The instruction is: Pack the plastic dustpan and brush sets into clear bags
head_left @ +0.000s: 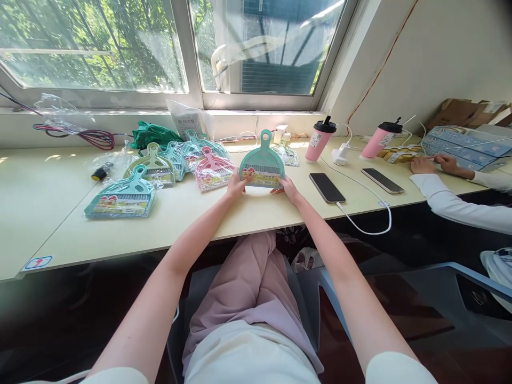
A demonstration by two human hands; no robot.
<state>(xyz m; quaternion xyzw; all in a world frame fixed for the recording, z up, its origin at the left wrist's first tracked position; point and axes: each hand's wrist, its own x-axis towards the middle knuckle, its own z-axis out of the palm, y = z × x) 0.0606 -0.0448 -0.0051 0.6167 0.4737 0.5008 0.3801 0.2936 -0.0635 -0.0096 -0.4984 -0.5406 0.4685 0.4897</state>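
Teal pan (pixel 262 154): held between both hands above the near part of the worktop (pixel 52 186), handle pointing up and away; a grey-bristled brush and a printed card show on its front. Whether its lower edge touches the surface, I cannot tell.
Left hand (pixel 237 184): pinching the pan's lower left corner, thumb on the front.
Right hand (pixel 288 188): pinching the lower right corner, level with the other.
Pink pan (pixel 214 173): lying just left of the held one, near the left hand.
Left pile: an olive pan (pixel 154 169) in the middle, a wrapped teal pan (pixel 120 200) nearer and further left, more teal ones (pixel 198 144) on the far side.
Far edge: a green bag (pixel 154 134), a grey packet (pixel 188 121) and, to the left, coiled cables (pixel 96 137) below the window (pixel 256 58).
Right side: two pink cups (pixel 320 141) with black lids; nearer, two dark-screened phones (pixel 327 188), the left one with a white cable (pixel 374 233) plugged in.
Far right: another person's hands (pixel 424 165) at some yellow packs (pixel 400 154), beside blue boxes (pixel 456 141).
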